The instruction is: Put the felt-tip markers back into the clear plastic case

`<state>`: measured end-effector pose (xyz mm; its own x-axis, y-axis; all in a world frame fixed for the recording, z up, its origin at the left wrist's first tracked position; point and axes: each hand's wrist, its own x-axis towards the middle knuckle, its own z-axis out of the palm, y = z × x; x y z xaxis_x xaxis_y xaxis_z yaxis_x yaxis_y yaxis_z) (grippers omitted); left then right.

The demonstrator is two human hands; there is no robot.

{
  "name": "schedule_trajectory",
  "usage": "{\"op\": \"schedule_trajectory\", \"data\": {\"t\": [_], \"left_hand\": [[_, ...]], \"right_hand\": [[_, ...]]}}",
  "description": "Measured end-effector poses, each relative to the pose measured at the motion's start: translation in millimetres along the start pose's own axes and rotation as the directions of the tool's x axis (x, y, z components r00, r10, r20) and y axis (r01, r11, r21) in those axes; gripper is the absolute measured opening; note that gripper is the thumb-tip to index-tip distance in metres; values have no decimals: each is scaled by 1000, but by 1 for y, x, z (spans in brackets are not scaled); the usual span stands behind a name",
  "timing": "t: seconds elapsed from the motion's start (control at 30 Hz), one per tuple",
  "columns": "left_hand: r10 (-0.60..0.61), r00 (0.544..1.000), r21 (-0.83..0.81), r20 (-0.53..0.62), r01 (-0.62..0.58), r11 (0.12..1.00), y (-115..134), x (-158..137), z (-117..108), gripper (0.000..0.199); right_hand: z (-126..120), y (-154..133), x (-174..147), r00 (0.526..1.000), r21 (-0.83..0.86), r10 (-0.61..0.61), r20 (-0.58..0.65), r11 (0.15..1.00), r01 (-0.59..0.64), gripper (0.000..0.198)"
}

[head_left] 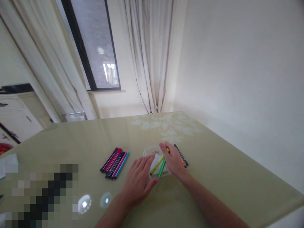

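A clear plastic pen case (166, 173) with a white sheet in it lies on the table between my hands. My left hand (140, 178) rests at its left side, fingers stretched out and thumb spread toward the near edge. My right hand (174, 158) is closed around the upper end of a yellow felt-tip pen (156, 165), which slants over the case. Beside it, a green felt-tip pen (161, 168) also lies slanted, its upper end partly behind the right hand. Whether that hand touches the green pen, I cannot tell.
Several felt-tip pens (115, 163) in red, purple, pink and blue lie side by side to the left. A dark green pen (181, 155) and an orange one (183, 163) lie right of my right hand. The table (225, 177) meets a white wall on the right.
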<state>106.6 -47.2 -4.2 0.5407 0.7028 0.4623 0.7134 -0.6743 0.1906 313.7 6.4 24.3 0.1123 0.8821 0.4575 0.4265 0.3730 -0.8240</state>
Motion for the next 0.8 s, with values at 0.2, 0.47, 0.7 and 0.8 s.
{"op": "schedule_trajectory", "data": {"t": [0.2,0.47,0.7,0.8], "left_hand": [[-79,997,216,4,76,973,4,-2,15,47],[-153,980,310,124,108,945,1,1,14,50],[-443,895,479,48,369,797,-15,0,-10,60],[-540,842,564,18,437,700,-24,-3,-20,50]], "right_hand": [[27,-13,-27,967,134,-18,256,991,-17,37],[27,-9,-26,878,284,-55,475,954,-93,30],[-10,27,18,992,8,-9,127,1000,8,35],[-38,56,40,999,-276,-28,21,961,33,40]]}}
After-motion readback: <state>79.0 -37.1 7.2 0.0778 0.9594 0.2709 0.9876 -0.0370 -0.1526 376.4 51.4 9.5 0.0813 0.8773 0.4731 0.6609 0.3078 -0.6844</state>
